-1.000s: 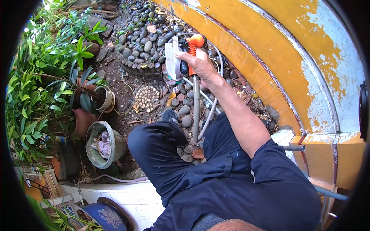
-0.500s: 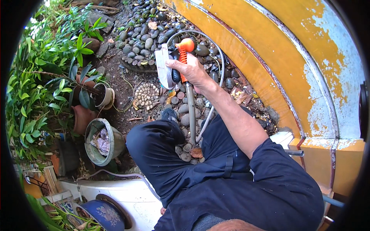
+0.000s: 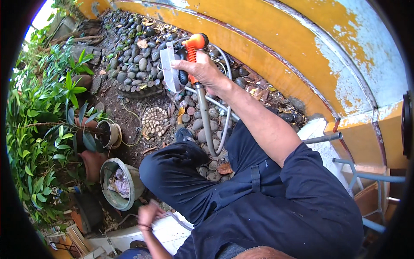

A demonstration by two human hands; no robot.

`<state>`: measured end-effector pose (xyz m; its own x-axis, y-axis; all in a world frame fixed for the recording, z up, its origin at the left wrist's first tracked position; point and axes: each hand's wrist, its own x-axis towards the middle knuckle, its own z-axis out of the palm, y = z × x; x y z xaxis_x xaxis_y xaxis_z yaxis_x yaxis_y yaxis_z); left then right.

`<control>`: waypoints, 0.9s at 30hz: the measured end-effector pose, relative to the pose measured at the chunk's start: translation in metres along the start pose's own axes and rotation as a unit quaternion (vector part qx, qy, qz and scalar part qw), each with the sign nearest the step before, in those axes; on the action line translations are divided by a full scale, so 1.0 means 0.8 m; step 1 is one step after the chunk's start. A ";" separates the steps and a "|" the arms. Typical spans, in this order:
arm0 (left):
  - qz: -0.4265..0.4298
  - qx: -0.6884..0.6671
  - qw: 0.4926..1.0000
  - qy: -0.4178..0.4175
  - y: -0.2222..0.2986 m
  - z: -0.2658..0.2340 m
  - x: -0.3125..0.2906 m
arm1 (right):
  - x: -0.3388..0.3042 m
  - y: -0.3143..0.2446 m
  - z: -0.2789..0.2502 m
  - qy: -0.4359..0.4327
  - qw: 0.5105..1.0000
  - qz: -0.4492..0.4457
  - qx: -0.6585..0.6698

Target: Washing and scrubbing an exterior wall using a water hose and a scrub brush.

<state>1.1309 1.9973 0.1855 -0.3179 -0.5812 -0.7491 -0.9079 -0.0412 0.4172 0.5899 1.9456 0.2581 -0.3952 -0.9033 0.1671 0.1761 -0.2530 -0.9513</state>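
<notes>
My right hand (image 3: 207,74) is closed around an orange hose spray nozzle (image 3: 197,42) with a coiled red-orange grip. The same hand also holds a flat, white-faced tool (image 3: 170,69) with a black handle, its thumb over the edge; its exact kind is unclear. From the nozzle a grey hose (image 3: 206,123) hangs down and loops back up behind my wrist. At the lower left, my left hand (image 3: 149,214) is beside a green pot (image 3: 120,162), over a thinner pale hose (image 3: 183,221). Its fingers look bent but are blurred, and I cannot tell whether it touches that hose.
Rounded stones (image 3: 138,62) cover the ground ahead, beside a curved yellow wall (image 3: 276,43). Leafy plants (image 3: 39,138) and a small pot (image 3: 113,134) line the left. A white ledge (image 3: 166,235) runs below; grey-blue metal tubes (image 3: 375,177) stand at the right.
My left hand has come into view by the green pot. The view has shifted, and the nozzle and white-faced tool in my right hand now sit slightly farther up and left.
</notes>
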 end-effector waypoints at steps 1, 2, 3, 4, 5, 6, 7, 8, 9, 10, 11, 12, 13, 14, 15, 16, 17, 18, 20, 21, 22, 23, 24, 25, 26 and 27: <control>0.055 -0.128 0.976 0.167 0.041 -0.043 0.007 | -0.002 -0.002 0.003 0.004 1.000 0.001 -0.002; 0.129 -0.150 0.929 0.313 0.089 -0.080 0.023 | -0.006 -0.007 0.002 -0.017 1.000 0.003 0.008; 0.272 -0.332 0.878 0.210 0.144 -0.119 0.036 | -0.008 -0.010 0.009 0.020 0.999 -0.050 -0.010; 0.316 -0.396 0.818 0.273 0.199 -0.127 0.051 | -0.012 -0.016 0.009 0.028 0.998 -0.039 -0.033; 0.397 -0.399 0.817 0.126 0.257 -0.147 0.058 | -0.018 -0.020 0.013 0.029 0.997 -0.045 -0.050; 0.476 -0.350 0.803 0.083 0.314 -0.144 0.067 | -0.019 -0.025 0.016 0.059 0.992 -0.026 -0.112; 0.485 -0.332 0.809 0.025 0.374 -0.143 0.077 | -0.025 -0.028 0.020 0.050 0.993 -0.071 -0.079; 0.493 -0.292 0.820 0.012 0.428 -0.128 0.085 | -0.026 -0.032 0.021 0.084 0.988 -0.094 -0.094; 0.463 -0.267 0.845 0.015 0.476 -0.112 0.092 | -0.030 -0.034 0.020 0.116 0.982 -0.082 -0.121; 0.451 -0.251 0.856 0.004 0.514 -0.092 0.099 | -0.033 -0.035 0.016 0.143 0.975 -0.051 -0.163; 0.428 -0.246 0.870 0.012 0.541 -0.071 0.107 | -0.036 -0.034 0.008 0.201 0.941 -0.067 -0.264; 0.444 -0.232 0.861 0.082 0.570 -0.045 0.120 | -0.038 -0.033 -0.002 0.215 0.938 -0.066 -0.264; 0.490 -0.173 0.845 0.124 0.590 -0.028 0.132 | -0.040 -0.031 -0.013 0.236 0.934 -0.061 -0.261; 0.497 -0.240 0.829 0.092 0.597 -0.008 0.144 | -0.044 -0.029 -0.028 0.225 0.928 -0.101 -0.280; 0.431 -0.311 0.844 0.072 0.603 0.008 0.156 | -0.044 -0.026 -0.039 0.229 0.926 -0.079 -0.290; 0.439 -0.366 0.819 0.043 0.607 0.025 0.167 | -0.044 -0.023 -0.049 0.236 0.910 -0.067 -0.334; 0.405 -0.422 0.811 0.020 0.611 0.038 0.176 | -0.044 -0.021 -0.059 0.239 0.894 -0.040 -0.378; 0.421 -0.430 0.798 -0.020 0.613 0.044 0.184 | -0.044 -0.023 -0.070 0.207 0.896 0.031 -0.392; 0.403 -0.482 0.768 -0.120 0.621 0.049 0.191 | -0.050 -0.028 -0.087 0.182 0.910 -0.097 -0.360; 0.374 -0.528 0.735 -0.202 0.627 0.048 0.192 | -0.054 -0.034 -0.098 0.164 0.909 -0.129 -0.361; 0.409 -0.499 0.719 -0.260 0.633 0.051 0.191 | -0.059 -0.043 -0.110 0.161 0.910 -0.095 -0.370; 0.415 -0.475 0.726 -0.273 0.642 0.052 0.190 | -0.066 -0.053 -0.123 0.159 0.912 -0.109 -0.362; 0.444 -0.456 0.715 -0.290 0.647 0.056 0.189 | -0.073 -0.063 -0.135 0.149 0.888 -0.086 -0.425; 0.433 -0.439 0.731 -0.291 0.651 0.062 0.187 | -0.079 -0.074 -0.146 0.130 0.861 -0.072 -0.486; 0.436 -0.448 0.705 -0.335 0.659 0.069 0.186 | -0.086 -0.085 -0.158 0.099 0.857 -0.006 -0.506; 0.445 -0.448 0.695 -0.343 0.663 0.077 0.186 | -0.091 -0.097 -0.168 0.124 0.869 0.044 -0.476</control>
<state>0.5849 1.9388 0.2638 -0.9794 -0.1891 0.0708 0.1699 -0.5822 0.7951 0.4837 2.0773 0.2850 -0.6213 -0.7719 0.1347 -0.5642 0.3214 -0.7605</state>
